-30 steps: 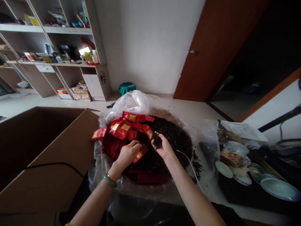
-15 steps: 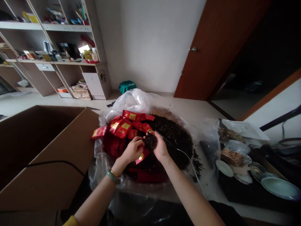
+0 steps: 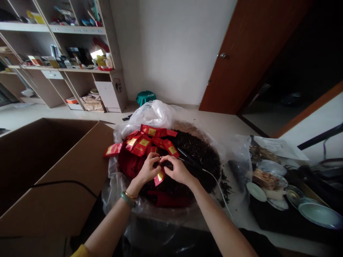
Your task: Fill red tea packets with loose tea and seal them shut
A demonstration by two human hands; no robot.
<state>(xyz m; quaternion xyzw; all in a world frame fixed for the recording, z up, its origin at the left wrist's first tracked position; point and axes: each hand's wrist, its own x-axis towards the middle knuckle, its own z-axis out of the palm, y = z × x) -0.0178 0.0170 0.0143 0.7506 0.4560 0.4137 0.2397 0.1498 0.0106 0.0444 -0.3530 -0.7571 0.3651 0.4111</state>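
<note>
My left hand (image 3: 149, 169), with a green bangle and a gold-coloured one on its wrist, is closed in a pinch. Opposite it, my right hand (image 3: 178, 171) curls inward, and the fingertips of both meet. Whatever they pinch is too small or hidden to name. A red packet with a gold label (image 3: 160, 177) shows just below the fingers. Beyond the hands, several more red packets (image 3: 144, 143) lie in a pile. Dark dried leaves, like loose tea (image 3: 199, 148), fill the right side of the plastic-lined container (image 3: 118, 187).
A black stick-like tool (image 3: 189, 157) with a white cable (image 3: 218, 182) rests on the leaves. On the left stands an open cardboard box (image 3: 77, 167). Plates (image 3: 256, 191) and bowls lie to the right. Shelves (image 3: 77, 30), a green-covered bin (image 3: 145, 97) and a brown door (image 3: 241, 53) are behind.
My right hand has turned from palm up, holding a clump of dark leaves, to palm down with fingers curled. The clump no longer shows. My left hand has moved slightly toward it.
</note>
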